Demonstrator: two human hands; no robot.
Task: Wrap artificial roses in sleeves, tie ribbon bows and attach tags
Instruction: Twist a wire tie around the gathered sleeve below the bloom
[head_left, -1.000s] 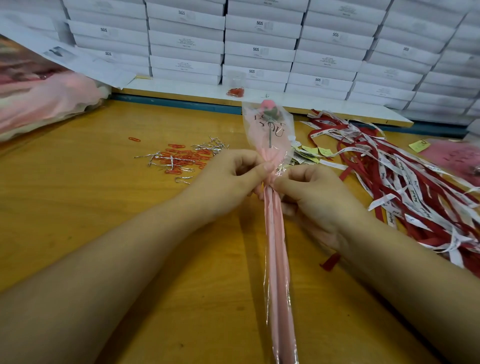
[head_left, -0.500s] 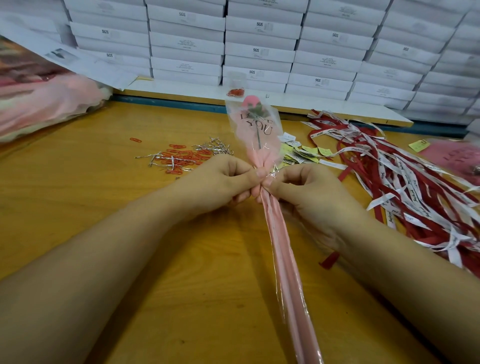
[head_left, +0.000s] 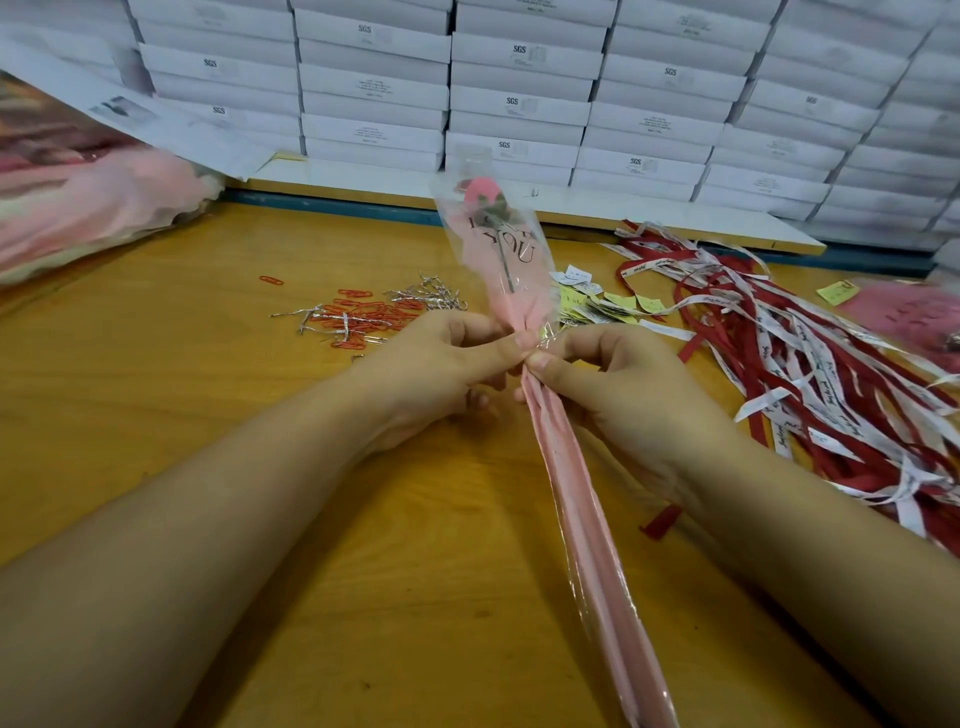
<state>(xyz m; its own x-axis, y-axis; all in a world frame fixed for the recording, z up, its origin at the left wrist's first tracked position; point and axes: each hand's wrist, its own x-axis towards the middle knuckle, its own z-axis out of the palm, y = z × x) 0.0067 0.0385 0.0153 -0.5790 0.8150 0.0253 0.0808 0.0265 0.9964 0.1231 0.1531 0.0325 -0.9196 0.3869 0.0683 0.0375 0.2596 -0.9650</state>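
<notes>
Head-worn camera looks forward and down, close over the table (head_left: 156, 441).

1 rose (head_left: 480, 192), 1 sleeve (head_left: 584, 525), approx 7 box stacks (head_left: 371, 88).

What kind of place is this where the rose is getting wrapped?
Likely a small gift-packing workshop: identical white boxes are stacked in rows behind the wooden table, a heap of red and white ribbons lies on the right, and the left hand and right hand pinch a sleeved rose.
</notes>
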